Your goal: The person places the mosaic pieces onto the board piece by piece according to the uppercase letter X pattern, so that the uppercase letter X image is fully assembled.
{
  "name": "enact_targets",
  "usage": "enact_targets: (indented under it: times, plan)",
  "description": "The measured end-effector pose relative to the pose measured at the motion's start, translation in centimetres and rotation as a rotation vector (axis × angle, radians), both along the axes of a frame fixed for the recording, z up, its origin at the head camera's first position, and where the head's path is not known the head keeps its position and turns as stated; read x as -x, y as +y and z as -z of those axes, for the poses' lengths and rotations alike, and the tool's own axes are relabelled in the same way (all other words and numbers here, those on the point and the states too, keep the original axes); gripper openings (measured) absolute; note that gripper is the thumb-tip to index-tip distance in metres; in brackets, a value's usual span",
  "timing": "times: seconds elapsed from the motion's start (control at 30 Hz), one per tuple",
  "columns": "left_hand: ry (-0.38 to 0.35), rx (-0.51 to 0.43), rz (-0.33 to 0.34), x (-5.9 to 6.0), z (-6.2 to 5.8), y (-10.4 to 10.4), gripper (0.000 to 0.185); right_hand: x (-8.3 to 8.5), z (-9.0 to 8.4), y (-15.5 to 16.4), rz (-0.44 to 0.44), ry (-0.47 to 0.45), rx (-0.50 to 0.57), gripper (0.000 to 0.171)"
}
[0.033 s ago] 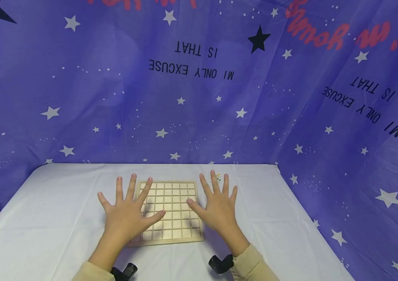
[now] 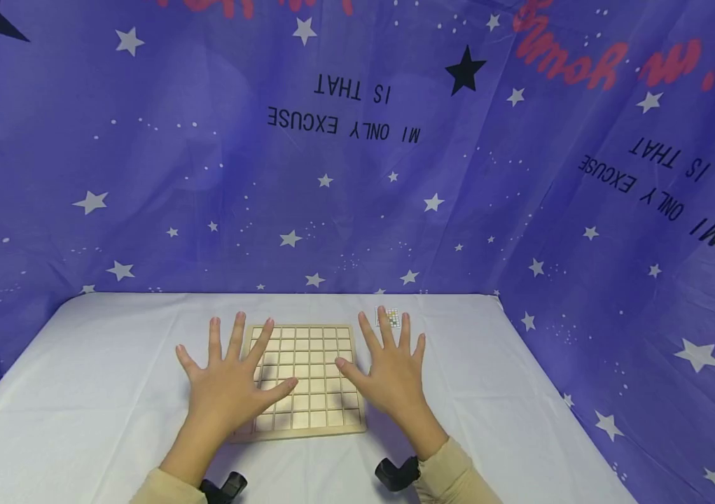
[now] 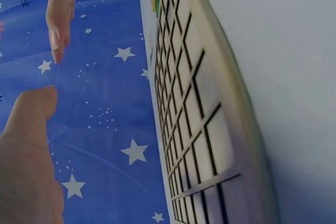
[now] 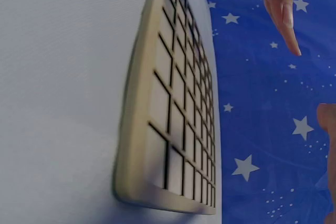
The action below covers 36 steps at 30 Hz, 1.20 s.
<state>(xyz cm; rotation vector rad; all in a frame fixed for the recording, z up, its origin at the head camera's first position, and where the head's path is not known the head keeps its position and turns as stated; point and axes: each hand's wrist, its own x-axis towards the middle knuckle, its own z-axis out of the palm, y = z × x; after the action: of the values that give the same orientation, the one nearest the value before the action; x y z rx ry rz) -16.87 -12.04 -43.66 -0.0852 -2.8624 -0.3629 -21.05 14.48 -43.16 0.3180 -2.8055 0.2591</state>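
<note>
Bright, even light; soft shadows; slightly blurred wrist views.

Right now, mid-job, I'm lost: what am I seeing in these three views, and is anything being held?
No machine here: a person's two bare hands. The big picture comes from a camera on their head; the tilted close-ups come from cameras on each wrist. On the white tablecloth lies a wooden grid board with empty squares. The left hand and right hand are spread flat, fingers straight, over its two side edges. Neither holds anything. A small colourful card lies beyond the right hand. Star-printed blue cloth hangs behind.
</note>
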Motion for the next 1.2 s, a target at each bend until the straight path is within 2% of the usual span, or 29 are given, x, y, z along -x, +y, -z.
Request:
enact_targets:
  times: [0.2, 0.5, 0.7, 0.87, 1.2]
  plan:
    - [-0.018, 0.018, -0.005, 0.0, 0.3, -0.4, 0.109, -0.1, 0.7, 0.3, 0.004, -0.027, -0.019, 0.089]
    - [-0.034, -0.022, -0.002, -0.8, 1.2, -1.3, 0.118, 0.9, 1.9, 3.2, 0.018, -0.059, 0.048, 0.08]
    - [-0.045, -0.058, 0.006, -1.5, 2.5, -1.8, 0.121, 2.5, 2.7, 6.3, 0.066, -0.087, 0.087, 0.068]
    - [-0.053, -0.1, 0.023, -1.7, 3.6, -2.1, 0.124, 3.5, 3.2, 8.1, 0.11, -0.148, 0.109, 0.059]
    - [-0.066, -0.169, 0.084, -1.6, 5.9, -2.0, 0.13, 4.6, 4.9, 8.6, 0.098, -0.262, 0.152, 0.047]
